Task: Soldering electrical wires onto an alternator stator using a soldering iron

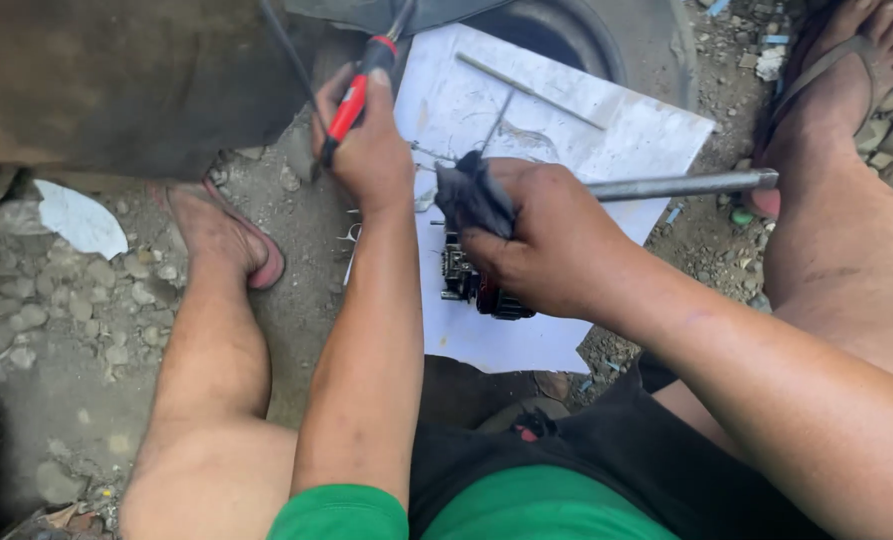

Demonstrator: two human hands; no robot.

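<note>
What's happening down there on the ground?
A person sits on gravelly ground over a white sheet. The left hand grips a red-handled screwdriver. The right hand presses a dark rag onto a small engine-like part on the sheet. A metal pipe lies just beyond the right hand.

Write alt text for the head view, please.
Seen from above, a squatting person's left hand grips a red-handled screwdriver while the right hand holds a dark rag over a small engine part on white paper.
</note>
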